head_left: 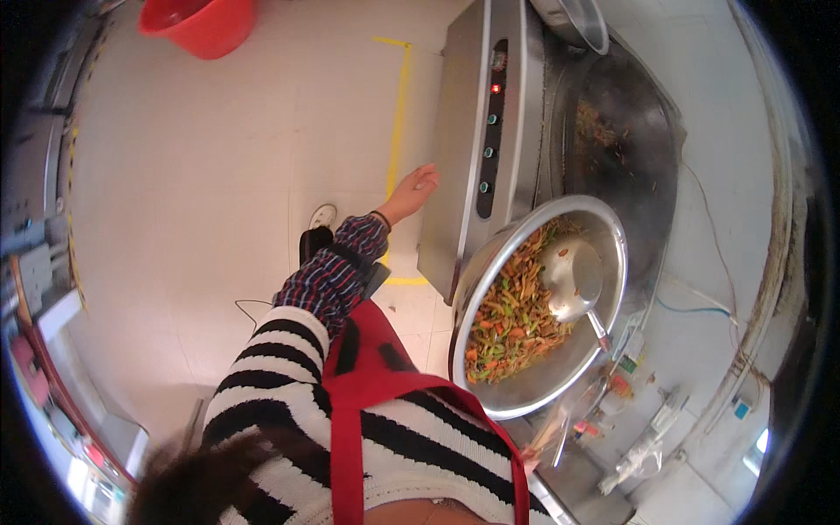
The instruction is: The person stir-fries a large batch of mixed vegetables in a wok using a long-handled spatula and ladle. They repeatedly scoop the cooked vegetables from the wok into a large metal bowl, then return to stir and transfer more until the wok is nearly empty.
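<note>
My left hand (pixel 413 190) hangs beside the steel front of a large cooker (pixel 453 131), its fingers loosely bent around nothing. A large stainless steel basin (pixel 538 397) leans at the cooker's near end, holding cooked sliced vegetables (pixel 515 321). In it rests a round metal ladle (pixel 574 279) with its short-looking handle toward the lower right rim. Only a small patch of my right hand (pixel 529 457) shows past the red apron strap, close to a wooden-handled utensil (pixel 550 426). Whether it grips that utensil is hidden.
Steam rises from the dark cooking pan (pixel 617 151), where food scraps remain. A metal bowl (pixel 577 23) sits at its far end. The cooker's control panel (pixel 489 138) has a lit red light. A red plastic tub (pixel 203 29) stands on the floor near yellow tape (pixel 398 125).
</note>
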`<action>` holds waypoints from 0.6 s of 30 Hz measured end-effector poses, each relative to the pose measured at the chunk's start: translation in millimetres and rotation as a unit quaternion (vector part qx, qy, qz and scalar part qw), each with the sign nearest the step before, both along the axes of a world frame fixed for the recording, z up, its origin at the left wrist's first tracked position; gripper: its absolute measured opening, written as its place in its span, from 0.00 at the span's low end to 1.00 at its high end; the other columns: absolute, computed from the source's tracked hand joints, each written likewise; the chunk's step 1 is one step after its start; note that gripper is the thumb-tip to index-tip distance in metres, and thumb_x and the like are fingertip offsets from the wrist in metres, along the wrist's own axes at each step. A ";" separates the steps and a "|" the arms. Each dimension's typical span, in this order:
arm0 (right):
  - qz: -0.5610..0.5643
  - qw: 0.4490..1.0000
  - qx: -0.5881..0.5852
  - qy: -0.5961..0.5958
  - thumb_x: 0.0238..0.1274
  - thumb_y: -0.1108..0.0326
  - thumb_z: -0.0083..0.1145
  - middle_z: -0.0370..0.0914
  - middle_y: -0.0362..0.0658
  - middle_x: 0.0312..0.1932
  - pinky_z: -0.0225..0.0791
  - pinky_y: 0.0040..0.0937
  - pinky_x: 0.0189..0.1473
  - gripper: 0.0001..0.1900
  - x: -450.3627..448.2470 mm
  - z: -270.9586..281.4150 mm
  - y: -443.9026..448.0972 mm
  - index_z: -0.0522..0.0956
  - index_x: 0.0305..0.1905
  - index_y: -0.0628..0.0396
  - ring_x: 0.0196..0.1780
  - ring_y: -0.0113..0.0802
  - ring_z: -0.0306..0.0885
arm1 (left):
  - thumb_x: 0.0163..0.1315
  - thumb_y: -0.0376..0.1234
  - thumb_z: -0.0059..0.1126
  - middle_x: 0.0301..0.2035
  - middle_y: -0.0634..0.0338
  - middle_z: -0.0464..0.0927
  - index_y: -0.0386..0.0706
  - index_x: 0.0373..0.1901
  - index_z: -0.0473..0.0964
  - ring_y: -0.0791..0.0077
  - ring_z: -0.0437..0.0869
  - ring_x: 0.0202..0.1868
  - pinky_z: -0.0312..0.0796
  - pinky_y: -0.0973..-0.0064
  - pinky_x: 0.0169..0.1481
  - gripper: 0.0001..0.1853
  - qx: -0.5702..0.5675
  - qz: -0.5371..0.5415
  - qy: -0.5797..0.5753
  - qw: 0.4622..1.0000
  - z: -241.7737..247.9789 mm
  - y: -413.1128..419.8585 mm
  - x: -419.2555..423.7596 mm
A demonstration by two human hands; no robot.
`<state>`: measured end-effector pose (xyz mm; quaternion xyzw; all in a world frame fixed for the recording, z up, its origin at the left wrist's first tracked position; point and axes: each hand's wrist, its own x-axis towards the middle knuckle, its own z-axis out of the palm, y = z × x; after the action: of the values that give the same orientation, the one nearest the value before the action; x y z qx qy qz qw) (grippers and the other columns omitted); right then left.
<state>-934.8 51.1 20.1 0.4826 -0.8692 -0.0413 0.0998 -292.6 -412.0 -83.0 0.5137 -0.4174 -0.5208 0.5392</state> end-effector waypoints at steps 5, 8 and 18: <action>-0.047 0.957 0.193 -0.211 0.64 0.58 0.57 0.75 0.49 0.27 0.67 0.43 0.35 0.14 116.1 46.4 80.2 0.75 0.32 0.59 0.31 0.45 0.73 | 0.69 0.38 0.48 0.67 0.50 0.62 0.35 0.71 0.50 0.65 0.67 0.65 0.53 0.70 0.72 0.33 0.092 -0.089 0.148 0.981 -52.2 -140.0 -18.2; -0.173 0.932 0.202 -0.246 0.63 0.58 0.58 0.76 0.50 0.27 0.68 0.42 0.36 0.14 182.0 53.1 92.2 0.76 0.32 0.60 0.31 0.44 0.74 | 0.68 0.36 0.46 0.69 0.51 0.59 0.36 0.74 0.39 0.63 0.63 0.68 0.50 0.70 0.74 0.38 0.101 -0.131 0.067 0.984 -70.2 -202.2 -24.6; -0.331 0.879 0.196 -0.280 0.61 0.57 0.60 0.79 0.50 0.29 0.71 0.39 0.37 0.15 303.4 62.3 85.1 0.78 0.35 0.61 0.33 0.42 0.77 | 0.57 0.24 0.47 0.70 0.54 0.59 0.41 0.75 0.31 0.71 0.70 0.59 0.66 0.76 0.57 0.47 0.190 -0.079 0.179 0.962 -116.0 -283.7 -61.7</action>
<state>-631.4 136.1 82.4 0.1681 -0.9439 -0.1048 -0.2643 -354.3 -695.7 -199.0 0.4703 -0.2466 -0.7152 0.4545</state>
